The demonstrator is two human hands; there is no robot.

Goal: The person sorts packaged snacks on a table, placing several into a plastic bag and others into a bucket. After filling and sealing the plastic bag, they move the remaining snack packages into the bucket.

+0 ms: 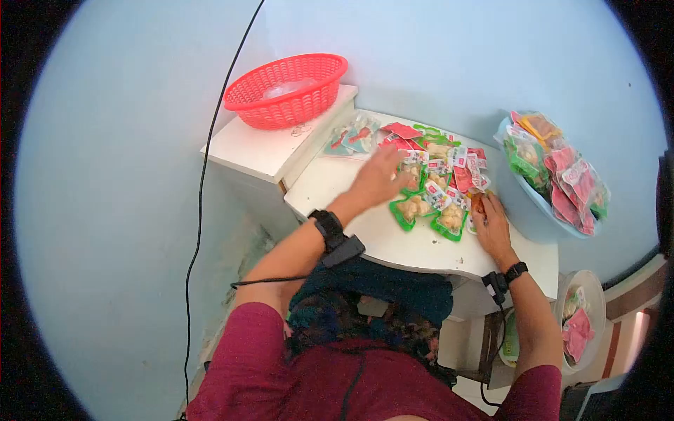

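My left hand reaches over the white table, fingers spread, resting on green-edged snack packets at the edge of a loose pile of red and green packets. At the pile's right side, my right hand is curled on a small packet with orange-brown content. Both wrists wear black bands with cables.
A red plastic basket stands on a white shelf at the back left. A blue bowl heaped with packets is at the right. Below right, a clear tub holds more packets. A black cable runs down the wall.
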